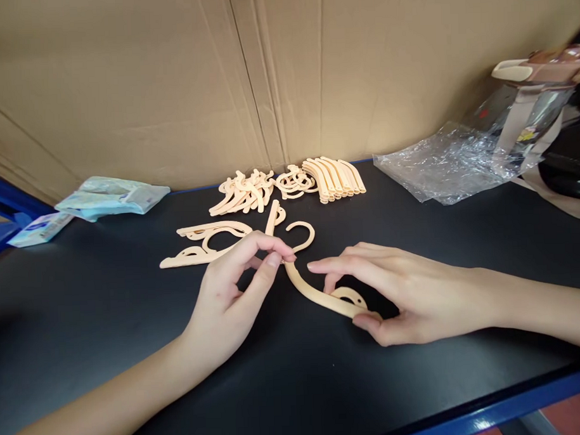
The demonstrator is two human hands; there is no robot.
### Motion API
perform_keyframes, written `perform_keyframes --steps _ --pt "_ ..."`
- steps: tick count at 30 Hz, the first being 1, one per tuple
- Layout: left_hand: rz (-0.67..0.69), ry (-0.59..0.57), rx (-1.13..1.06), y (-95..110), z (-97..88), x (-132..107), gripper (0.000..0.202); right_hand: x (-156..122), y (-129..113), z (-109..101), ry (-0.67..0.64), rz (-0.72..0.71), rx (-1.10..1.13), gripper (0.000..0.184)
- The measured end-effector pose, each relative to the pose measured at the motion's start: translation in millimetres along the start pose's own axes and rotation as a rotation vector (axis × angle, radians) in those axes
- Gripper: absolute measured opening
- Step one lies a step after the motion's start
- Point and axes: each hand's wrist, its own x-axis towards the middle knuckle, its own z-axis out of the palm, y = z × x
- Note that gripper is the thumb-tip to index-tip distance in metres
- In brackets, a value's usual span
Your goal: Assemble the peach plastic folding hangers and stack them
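Left hand: the left hand (230, 296) has thumb and forefinger pinched shut on the upper tip of a peach-coloured curved plastic hanger arm (316, 296); its other fingers are curled under.
Right hand: the right hand (411, 289) clamps the arm's lower end between the thumb below and the fingers above, with the forefinger stretched towards 9 o'clock, just short of the left fingertips.
Held piece: the arm lies on the black matte surface (107, 313) between the hands, running from 10 to 4 o'clock.
Hook: a small peach plastic hook (302, 233) sits at 12 o'clock of the pinch; whether it is joined to the arm cannot be told.
Close by: a straight peach stick (272, 218) lies at 12 o'clock of the left hand, and flat peach hanger wings (200, 246) at its 10 o'clock, just beside the knuckles.
Back row: a heap of peach parts (244, 194), peach rings (296, 182) and a stack of curved peach bars (336, 176) sit at 12 o'clock against the brown cardboard wall (285, 72).
Far sides: pale blue plastic packets (111, 195) lie at 10 o'clock, a crumpled clear plastic bag (450, 164) at 2 o'clock.
Edges: the blue front rim (506, 410) runs at 5 o'clock, near the right forearm.
Open room: bare surface spreads at 6 and 8 o'clock of the hands.
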Motion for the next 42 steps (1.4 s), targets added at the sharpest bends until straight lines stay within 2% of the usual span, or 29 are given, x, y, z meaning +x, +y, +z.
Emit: perform_keyframes --steps 3,8,14,16,18,23,27,30,32,34,36,42 --pt "-0.015 0.005 0.006 -1.7 0.6 0.6 0.015 0.5 6.6 0.2 0.041 0.013 -0.112 0.068" --pt "0.045 -0.033 0.135 -1.1 0.3 1.4 0.019 1.0 25.9 1.1 0.150 0.058 -0.390 0.057" --pt "0.079 -0.182 0.526 -10.8 5.0 -1.2 0.038 -0.2 33.4 0.2 0.222 0.160 -0.586 0.050" --pt "0.086 -0.223 0.588 -14.5 6.3 -2.3 0.045 -0.7 31.5 0.6 0.253 0.190 -0.614 0.045" --pt "0.111 -0.235 0.611 -16.1 6.6 -2.7 0.045 -0.9 29.2 1.4 0.260 0.193 -0.595 0.041" --pt "0.206 -0.222 0.655 -14.5 4.5 0.4 0.031 0.7 24.4 1.8 0.256 0.150 -0.476 0.034" --pt "0.336 -0.235 0.699 -13.8 2.4 3.7 0.030 2.0 23.1 -1.2 0.203 0.105 -0.378 0.032" --pt "0.480 -0.223 0.719 -12.0 1.7 3.2 0.027 1.9 23.2 -1.5 0.202 0.081 -0.362 0.039" --pt "0.527 -0.218 0.699 -9.8 2.0 1.7 0.026 1.8 22.8 0.4 0.185 0.060 -0.364 0.052" --pt "0.511 -0.227 0.653 -8.1 2.7 0.4 0.029 1.8 21.6 3.3 0.158 0.048 -0.362 0.068" --pt "0.454 -0.241 0.604 -7.6 3.7 0.2 0.036 2.1 19.8 6.2 0.145 0.048 -0.345 0.075" --pt "0.300 -0.290 0.534 -12.7 4.5 0.9 0.064 2.8 15.7 7.6 0.109 0.034 -0.258 0.064"
